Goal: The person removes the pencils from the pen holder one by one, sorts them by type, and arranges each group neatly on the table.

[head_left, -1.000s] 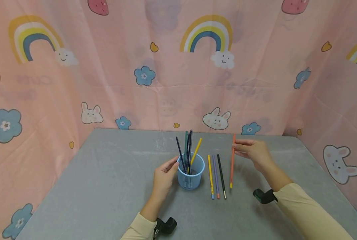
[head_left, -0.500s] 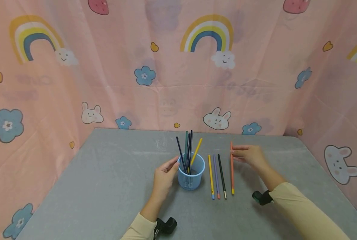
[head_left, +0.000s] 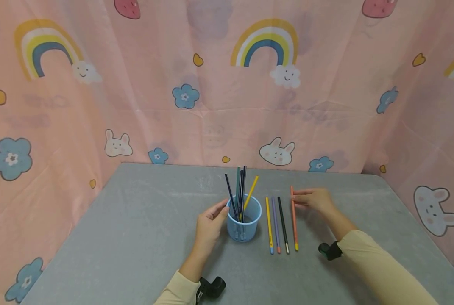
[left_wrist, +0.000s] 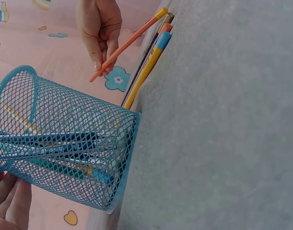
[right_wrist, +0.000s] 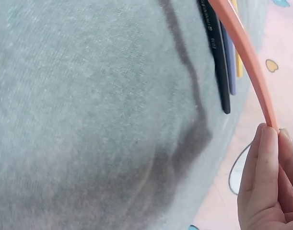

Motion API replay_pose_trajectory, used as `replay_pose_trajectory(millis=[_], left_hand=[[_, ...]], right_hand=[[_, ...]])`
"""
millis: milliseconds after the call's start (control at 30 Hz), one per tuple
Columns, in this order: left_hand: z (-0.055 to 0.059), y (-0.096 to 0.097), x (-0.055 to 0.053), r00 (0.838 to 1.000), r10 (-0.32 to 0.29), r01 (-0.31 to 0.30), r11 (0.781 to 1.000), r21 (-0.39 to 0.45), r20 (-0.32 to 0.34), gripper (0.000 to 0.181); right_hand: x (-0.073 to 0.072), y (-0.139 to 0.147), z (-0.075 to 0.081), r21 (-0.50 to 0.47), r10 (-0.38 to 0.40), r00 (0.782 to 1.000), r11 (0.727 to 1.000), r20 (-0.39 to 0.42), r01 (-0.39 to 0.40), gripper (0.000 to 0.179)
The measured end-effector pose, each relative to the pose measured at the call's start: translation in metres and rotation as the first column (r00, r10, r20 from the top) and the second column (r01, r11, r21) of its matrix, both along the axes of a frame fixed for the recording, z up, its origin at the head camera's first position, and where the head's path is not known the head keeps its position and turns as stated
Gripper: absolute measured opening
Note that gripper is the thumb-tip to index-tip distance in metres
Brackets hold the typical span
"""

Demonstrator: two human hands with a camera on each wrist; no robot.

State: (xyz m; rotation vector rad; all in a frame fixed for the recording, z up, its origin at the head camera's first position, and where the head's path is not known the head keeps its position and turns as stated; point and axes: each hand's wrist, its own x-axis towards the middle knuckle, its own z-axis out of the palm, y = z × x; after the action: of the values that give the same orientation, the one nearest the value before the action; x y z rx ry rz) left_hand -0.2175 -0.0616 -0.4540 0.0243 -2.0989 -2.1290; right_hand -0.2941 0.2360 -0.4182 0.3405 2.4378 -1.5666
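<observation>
In the head view a light blue mesh pencil cup [head_left: 243, 232] stands upright, with several dark, green and yellow pencils [head_left: 252, 190] leaning inside. My left hand [head_left: 207, 231] touches the cup's left side near the rim, its fingers fairly straight. Thumb and fingers of my right hand [head_left: 316, 201] pinch an orange pencil [head_left: 294, 224] near its far end. The left wrist view shows that orange pencil [left_wrist: 129, 43] slanting, its yellow-tipped end nearest the table. Between cup and right hand lie a yellow pencil [head_left: 269, 226], a purple pencil [head_left: 276, 226] and a black pencil [head_left: 283, 226], side by side.
The grey table [head_left: 135, 237] extends on both sides of the cup. A pink patterned curtain [head_left: 211, 127] hangs behind it and at the sides. Each wrist carries a small black camera, one seen by the left sleeve [head_left: 179, 290].
My right hand has moved the orange pencil nearer to me and slightly left, lining it up beside the black pencil. The left hand and the cup have stayed in place.
</observation>
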Motion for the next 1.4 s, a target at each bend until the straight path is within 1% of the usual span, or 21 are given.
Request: replay_pose_trajectory(millis=[100,233,367,567,700,967,1167,1300,1400], left_hand=[[0.0,0.0,0.0,1.0,-0.001,0.001,1.0,-0.005,-0.001,0.031],[-0.001,0.0,-0.001,1.0,-0.001,0.001,1.0,-0.005,0.006,0.031],[0.0,0.0,-0.001,1.0,0.0,0.0,1.0,0.001,0.006,0.031],[0.0,0.0,-0.002,1.0,-0.001,0.001,1.0,0.009,-0.012,0.031],[0.0,0.0,-0.002,1.0,-0.001,0.001,1.0,0.005,-0.015,0.031],[0.0,0.001,-0.001,1.0,0.003,-0.003,1.0,0.006,-0.003,0.031],[-0.002,0.001,-0.002,1.0,0.011,-0.011,1.0,0.006,0.003,0.031],[-0.002,0.001,-0.002,1.0,0.014,-0.014,1.0,0.011,0.008,0.031],[-0.001,0.002,-0.003,1.0,0.016,-0.016,1.0,0.01,0.011,0.03]], right_hand=[[-0.001,-0.001,-0.004,0.009,0.014,1.0,1.0,-0.004,-0.014,0.044],[-0.003,-0.001,-0.009,-0.014,0.027,1.0,1.0,-0.006,-0.027,0.043],[-0.003,-0.002,-0.011,-0.043,0.021,1.0,0.999,0.009,-0.02,0.043],[-0.006,-0.002,-0.014,-0.072,0.005,0.999,0.997,0.038,-0.003,0.043],[-0.01,-0.003,-0.017,-0.068,-0.013,0.998,0.998,0.062,0.017,0.04],[-0.011,-0.004,-0.018,-0.079,-0.009,0.995,0.997,0.097,0.017,0.037],[-0.011,-0.005,-0.022,-0.077,-0.009,0.996,0.997,0.092,0.017,0.038],[-0.013,-0.008,-0.025,-0.04,-0.019,0.996,0.999,0.088,0.023,0.037],[-0.018,-0.009,-0.03,0.021,-0.017,0.997,1.0,0.079,0.016,0.036]])
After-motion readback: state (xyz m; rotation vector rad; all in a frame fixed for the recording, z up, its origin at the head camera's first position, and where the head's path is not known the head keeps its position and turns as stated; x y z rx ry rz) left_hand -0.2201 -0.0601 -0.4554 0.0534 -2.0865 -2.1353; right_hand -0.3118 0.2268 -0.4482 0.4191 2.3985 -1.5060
